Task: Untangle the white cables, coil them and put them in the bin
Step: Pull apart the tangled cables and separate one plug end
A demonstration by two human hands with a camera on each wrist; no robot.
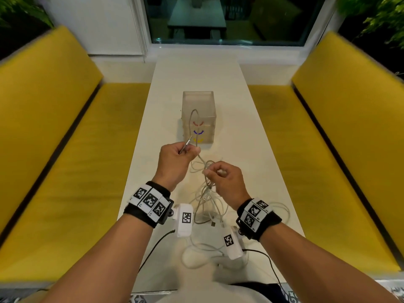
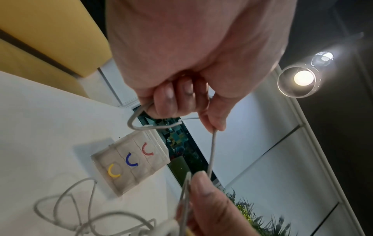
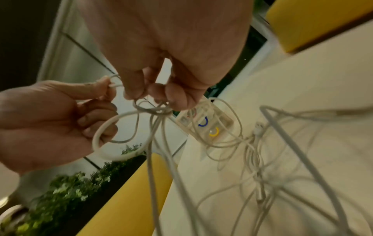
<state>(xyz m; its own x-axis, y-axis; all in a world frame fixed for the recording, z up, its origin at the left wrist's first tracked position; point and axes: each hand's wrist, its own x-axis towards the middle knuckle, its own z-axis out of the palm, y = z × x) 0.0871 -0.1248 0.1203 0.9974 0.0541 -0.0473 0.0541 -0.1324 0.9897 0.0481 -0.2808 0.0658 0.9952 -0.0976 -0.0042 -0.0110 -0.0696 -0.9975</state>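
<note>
At frame centre, our left hand (image 1: 175, 159) grips a loop of the white cables (image 1: 204, 193); our right hand (image 1: 223, 179) pinches the knot. We should feed the free end through gently, not yank. Cables are thin, smooth, limp, piled on the worktop (image 1: 258, 149); the translucent, square bin (image 1: 199, 119) stands just above.

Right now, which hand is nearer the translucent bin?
Left. The left hand holds a cable loop just in front of the translucent bin, nearly at its front wall. The right hand pinches the cable tangle farther back, toward the person.
</note>
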